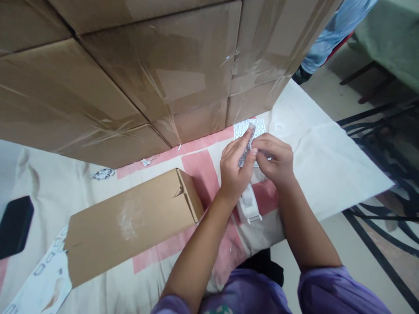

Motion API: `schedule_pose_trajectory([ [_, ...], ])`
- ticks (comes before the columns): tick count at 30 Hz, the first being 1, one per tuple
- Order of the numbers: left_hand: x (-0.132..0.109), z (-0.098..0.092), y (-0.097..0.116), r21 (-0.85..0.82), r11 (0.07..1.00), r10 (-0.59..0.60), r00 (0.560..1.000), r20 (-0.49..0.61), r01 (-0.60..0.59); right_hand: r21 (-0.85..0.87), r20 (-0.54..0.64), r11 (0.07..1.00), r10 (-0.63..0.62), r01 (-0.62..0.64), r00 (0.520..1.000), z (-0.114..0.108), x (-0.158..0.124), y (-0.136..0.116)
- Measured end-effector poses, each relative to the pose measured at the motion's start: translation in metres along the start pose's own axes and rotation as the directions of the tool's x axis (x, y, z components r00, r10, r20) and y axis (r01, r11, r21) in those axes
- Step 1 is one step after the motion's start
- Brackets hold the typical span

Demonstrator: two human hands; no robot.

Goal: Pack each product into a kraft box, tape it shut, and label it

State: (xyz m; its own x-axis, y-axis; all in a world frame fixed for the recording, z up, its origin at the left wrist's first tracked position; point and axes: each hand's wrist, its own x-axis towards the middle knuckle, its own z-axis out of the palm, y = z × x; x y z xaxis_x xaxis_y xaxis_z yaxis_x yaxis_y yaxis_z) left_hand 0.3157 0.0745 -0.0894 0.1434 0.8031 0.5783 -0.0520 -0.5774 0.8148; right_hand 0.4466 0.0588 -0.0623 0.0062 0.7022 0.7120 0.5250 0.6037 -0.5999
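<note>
A white sheet of small stickers lies on the cloth at the foot of a stack of taped cardboard boxes. My left hand rests on the sheet, with its thumb and forefinger pressed around a small piece. My right hand pinches at the same spot, fingertips against the left thumb. What the fingers pinch is too small to name. A white tape dispenser sits just below my wrists.
Large taped cardboard boxes fill the back. A long brown carton lies at the left on the white and pink cloth. A dark object sits at the far left. Another person's leg shows top right.
</note>
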Motion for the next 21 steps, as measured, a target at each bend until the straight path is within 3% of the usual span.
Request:
schedule_pose_trajectory([
  [15, 0.0, -0.0006, 0.0041, 0.075, 0.997, -0.033, 0.999, 0.022, 0.031, 0.078, -0.027, 0.997, 0.028, -0.026, 0.999, -0.003, -0.0012, 0.0026],
  [21, -0.0009, -0.0002, 0.0078, 0.076, 0.993, -0.09, 0.995, -0.049, 0.094, 0.087, -0.007, 0.995, 0.049, -0.048, 0.999, -0.0034, -0.0002, -0.0004],
])
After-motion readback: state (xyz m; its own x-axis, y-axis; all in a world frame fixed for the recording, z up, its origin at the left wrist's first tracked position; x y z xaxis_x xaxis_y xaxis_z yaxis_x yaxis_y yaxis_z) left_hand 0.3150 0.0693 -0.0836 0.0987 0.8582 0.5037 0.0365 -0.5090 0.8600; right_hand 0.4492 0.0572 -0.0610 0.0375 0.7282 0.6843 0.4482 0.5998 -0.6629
